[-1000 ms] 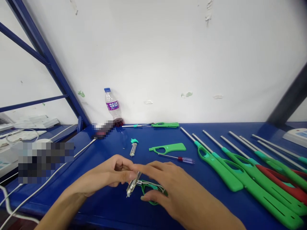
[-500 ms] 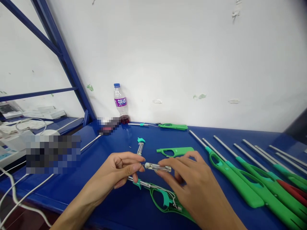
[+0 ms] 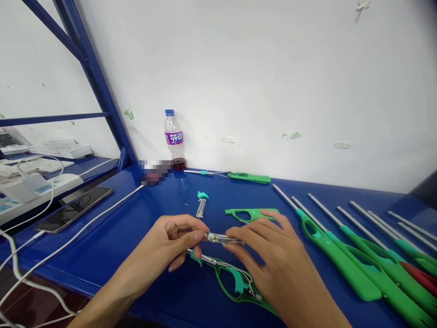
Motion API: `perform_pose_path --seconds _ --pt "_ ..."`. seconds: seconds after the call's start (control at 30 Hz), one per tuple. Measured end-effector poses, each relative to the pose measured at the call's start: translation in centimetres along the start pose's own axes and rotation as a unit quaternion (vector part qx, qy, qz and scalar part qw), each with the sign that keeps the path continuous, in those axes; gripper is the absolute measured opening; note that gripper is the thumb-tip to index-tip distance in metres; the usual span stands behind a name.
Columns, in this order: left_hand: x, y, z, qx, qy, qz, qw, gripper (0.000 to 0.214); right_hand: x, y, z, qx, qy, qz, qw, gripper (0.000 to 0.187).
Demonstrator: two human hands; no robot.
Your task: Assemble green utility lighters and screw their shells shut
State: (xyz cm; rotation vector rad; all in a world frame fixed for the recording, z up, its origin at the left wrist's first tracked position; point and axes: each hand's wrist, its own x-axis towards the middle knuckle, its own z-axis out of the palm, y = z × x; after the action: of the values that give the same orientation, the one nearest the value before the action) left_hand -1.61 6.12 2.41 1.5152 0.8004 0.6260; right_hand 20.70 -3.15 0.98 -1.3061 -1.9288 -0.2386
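Observation:
My right hand [image 3: 269, 255] pinches a clear fuel tank [image 3: 218, 238] of a lighter between thumb and fingers, held level above the table. At its whitish left end, my left hand [image 3: 180, 239] has thumb and forefinger pinched together; whatever tiny part is between them is too small to make out. Below both hands lies an opened green lighter body [image 3: 225, 291] with a teal trigger, wires and a metal rod. Another clear tank with a teal cap [image 3: 202, 202] rests just beyond my left hand. A green half shell [image 3: 251, 214] is partly covered by my right fingers.
Several long green lighters [image 3: 351, 269] lie in a row at right, with a red one [image 3: 418, 275] among them. Along the wall are a bottle [image 3: 175, 139] and another opened lighter [image 3: 249, 177]. A phone [image 3: 75, 209] and white cables [image 3: 85, 223] occupy the left.
My left fingertips have moved right and now meet the tank's end, where a small gap was before. My right hand keeps its hold on the tank. The view has shifted slightly.

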Motion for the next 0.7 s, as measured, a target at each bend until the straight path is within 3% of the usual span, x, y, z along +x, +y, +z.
perform_pose_path --seconds 0.27,0.4,0.7 --pt "-0.6 0.9 0.9 -0.060 0.004 -0.025 0.998 0.037 0.0 0.2 0.1 -0.031 -0.044 -0.027 0.998 0.012" --pt "-0.9 0.8 1.3 -0.118 0.022 -0.052 0.991 0.037 -0.1 0.0 0.4 -0.081 -0.044 -0.055 0.994 0.029" --pt "-0.3 0.0 0.9 -0.171 0.000 -0.069 0.983 0.062 -0.1 -0.5 0.8 -0.114 -0.052 -0.054 0.991 0.038"
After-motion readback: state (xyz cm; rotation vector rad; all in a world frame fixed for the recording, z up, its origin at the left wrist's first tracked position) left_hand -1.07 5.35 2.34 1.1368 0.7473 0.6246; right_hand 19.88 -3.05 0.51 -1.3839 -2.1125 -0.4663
